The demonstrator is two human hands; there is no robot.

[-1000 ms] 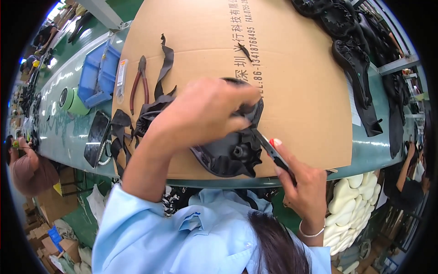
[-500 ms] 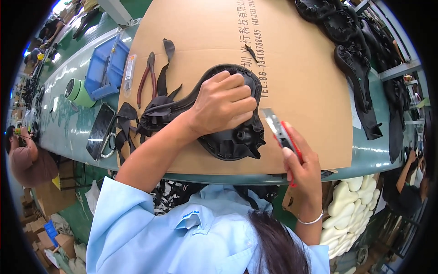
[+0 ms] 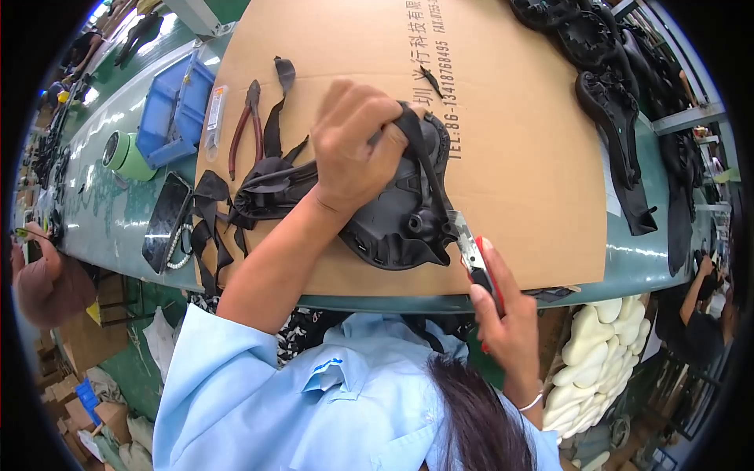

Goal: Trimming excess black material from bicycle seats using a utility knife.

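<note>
Head view, item one: risk. We hold a red-handled knife (image 3: 476, 263) in our right hand (image 3: 506, 318), fingers wrapped tight round the handle, blade tip touching the near edge of the black moulded shell (image 3: 400, 216). Our left hand (image 3: 353, 149) presses down on the shell's far side, fingers curled and pinching a black strap (image 3: 420, 157) pulled taut over it. We judge three hazards: the blade could skip off the hard plastic and run toward the left wrist or forearm, which lies just beside the cutting line; the shell could pivot on the smooth cardboard (image 3: 518, 141) if the left hand's pressure eases; the strap could be nicked if the blade wanders up.

Item two: shell. Black, glossy, roughly oval and ribbed on its upturned inner face, with round bosses near the knife end. It lies on the cardboard near the bench's front edge, a soft black cover (image 3: 267, 188) with loose straps trailing from its left side. Pliers (image 3: 243, 125) lie well apart to the left.
</note>
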